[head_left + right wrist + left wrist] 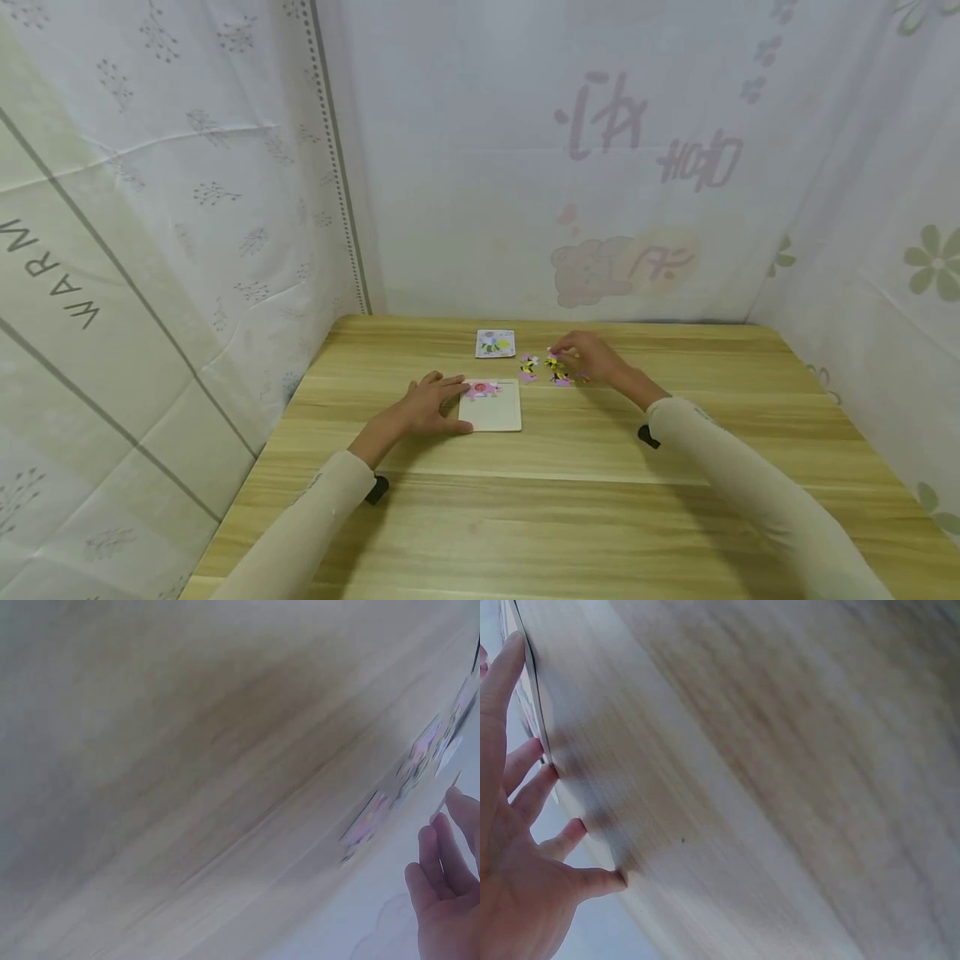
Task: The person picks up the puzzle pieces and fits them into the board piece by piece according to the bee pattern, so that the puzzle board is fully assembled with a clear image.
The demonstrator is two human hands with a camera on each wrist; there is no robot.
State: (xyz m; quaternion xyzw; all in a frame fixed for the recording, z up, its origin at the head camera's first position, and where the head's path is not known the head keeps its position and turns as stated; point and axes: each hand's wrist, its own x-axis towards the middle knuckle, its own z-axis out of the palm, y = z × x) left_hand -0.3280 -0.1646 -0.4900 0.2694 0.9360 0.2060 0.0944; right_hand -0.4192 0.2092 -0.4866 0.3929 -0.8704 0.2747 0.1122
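A square white puzzle tray (491, 417) lies on the table, with joined pink puzzle pieces (487, 389) along its upper left part. My left hand (429, 407) rests at its left side, fingers spread; the thumb touches the lower left corner and a fingertip reaches the pink pieces. In the left wrist view, other fingertips rest on the tabletop. My right hand (594, 358) is over the far side of the loose puzzle pieces (560, 379), pink, yellow and black. Between its thumb and fingertips it pinches a thin puzzle piece (447, 798), seen edge-on above the table.
A small square picture card (495, 343) with a yellow and green striped figure lies behind the tray. The wooden table (480, 517) ends at printed cloth curtains (465, 167) at the back and sides. Dark wrist cameras (377, 490) sit at both sleeves.
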